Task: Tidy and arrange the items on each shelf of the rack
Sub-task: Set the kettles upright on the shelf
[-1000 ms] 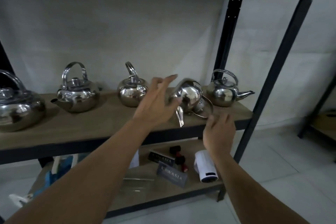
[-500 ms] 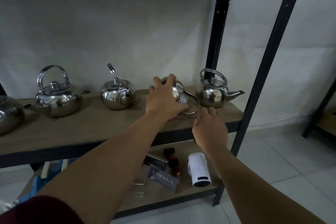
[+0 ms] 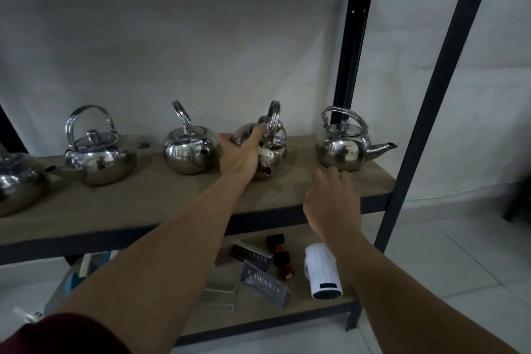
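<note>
We see our left hand [image 3: 240, 156] wrapped around a round, shiny steel kettle [image 3: 268, 149] standing on the flat wooden shelf [image 3: 172, 195]. Our right hand [image 3: 333, 200] hangs loose above the shelf's front edge, holding nothing.

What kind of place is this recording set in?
Probably a shop display or stockroom: a metal rack against a plain wall, identical steel kettles in a row, and branded sign cards on the lower shelf.

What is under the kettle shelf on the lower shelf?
On the lower shelf: a white appliance, two dark KAWASIA signs, a black-and-red item. The forearms cover the rest.
</note>
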